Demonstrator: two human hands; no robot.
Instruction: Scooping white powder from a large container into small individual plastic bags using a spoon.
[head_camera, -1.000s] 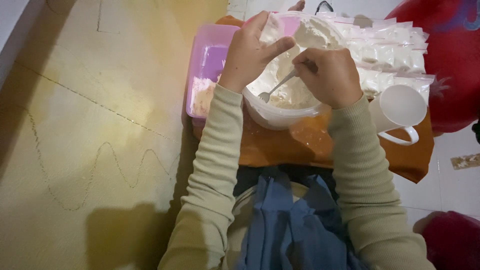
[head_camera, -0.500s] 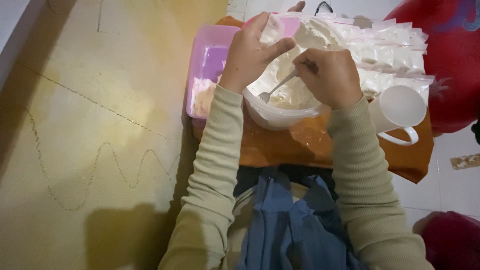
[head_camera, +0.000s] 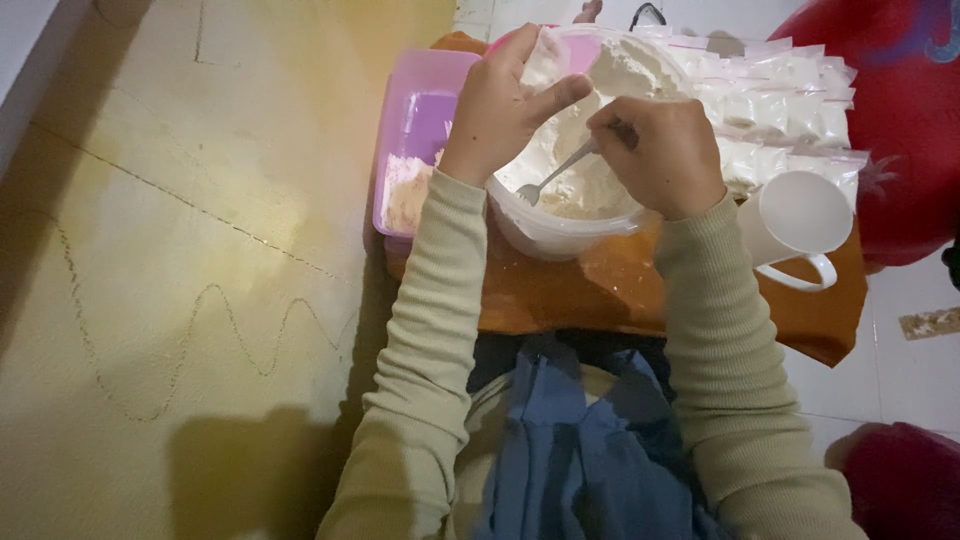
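- A wide translucent tub (head_camera: 545, 232) of white powder (head_camera: 585, 180) is set on the orange board (head_camera: 600, 290); it is judged heavy and is best gripped by the rim.
- A pink tray (head_camera: 425, 90) lies left, filled packets (head_camera: 780, 110) and a white cup (head_camera: 800, 215) right; the crowding leaves little elbow room.
- A small clear bag (head_camera: 545, 55), limp and slippery, is pinched by the left hand (head_camera: 495, 110) above the tub.
- A light, stiff metal spoon (head_camera: 555, 175) is clamped at its handle by the right hand (head_camera: 660, 150), bowl in the powder.
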